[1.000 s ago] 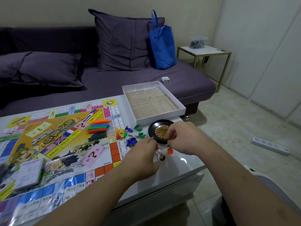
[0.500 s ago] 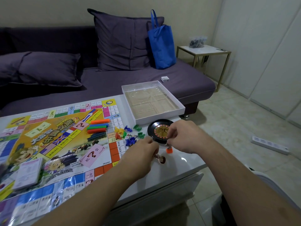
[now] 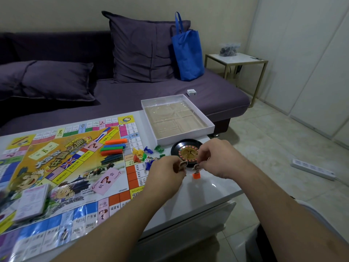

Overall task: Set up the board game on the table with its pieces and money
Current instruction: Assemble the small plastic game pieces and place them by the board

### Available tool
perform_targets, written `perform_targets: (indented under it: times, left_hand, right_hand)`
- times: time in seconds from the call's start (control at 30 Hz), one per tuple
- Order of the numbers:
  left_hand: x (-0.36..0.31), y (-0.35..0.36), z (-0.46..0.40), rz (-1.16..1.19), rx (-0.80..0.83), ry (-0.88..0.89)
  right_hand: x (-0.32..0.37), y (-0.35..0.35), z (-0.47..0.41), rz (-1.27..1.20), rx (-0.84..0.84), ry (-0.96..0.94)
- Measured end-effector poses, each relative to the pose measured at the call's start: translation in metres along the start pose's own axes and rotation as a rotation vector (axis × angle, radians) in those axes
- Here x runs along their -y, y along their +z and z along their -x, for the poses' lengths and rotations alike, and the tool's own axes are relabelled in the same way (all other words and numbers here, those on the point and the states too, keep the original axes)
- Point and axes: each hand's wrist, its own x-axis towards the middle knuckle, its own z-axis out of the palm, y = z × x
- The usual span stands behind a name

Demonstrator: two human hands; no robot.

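The colourful game board (image 3: 62,167) lies unfolded on the white table (image 3: 207,195). My left hand (image 3: 166,176) pinches a small cardboard character token (image 3: 182,164) just right of the board. My right hand (image 3: 219,157) holds another character token (image 3: 196,167) that sits in an orange stand (image 3: 196,175) on the table. A black roulette wheel (image 3: 187,150) lies just behind both hands. Small coloured plastic pieces (image 3: 145,154) and a white die (image 3: 146,159) are scattered at the board's right edge. Coloured bars (image 3: 113,147) are stacked on the board. A card deck (image 3: 33,203) rests at the board's near left.
The open game box (image 3: 177,118) with a plastic insert stands at the table's far right corner. A purple sofa (image 3: 113,91) with cushions and a blue bag (image 3: 188,53) runs behind the table. A side table (image 3: 236,59) stands to the right and a power strip (image 3: 313,169) lies on the floor.
My left hand lifted its token up toward the right hand. My right hand stayed over the orange stand, and the second token now shows standing in it.
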Motion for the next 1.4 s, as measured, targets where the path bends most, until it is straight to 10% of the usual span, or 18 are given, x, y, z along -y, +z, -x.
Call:
perform_targets:
  times: [1.0,1.4]
  left_hand:
    - [0.007,-0.016,0.004,-0.033,-0.012,0.011]
    - [0.074,-0.061,-0.020,-0.227,-0.101,-0.063]
  right_hand:
    - [0.026,-0.004,0.002,0.117,-0.059,0.034]
    - [0.079,0.052,-0.026,0.341,-0.033,-0.240]
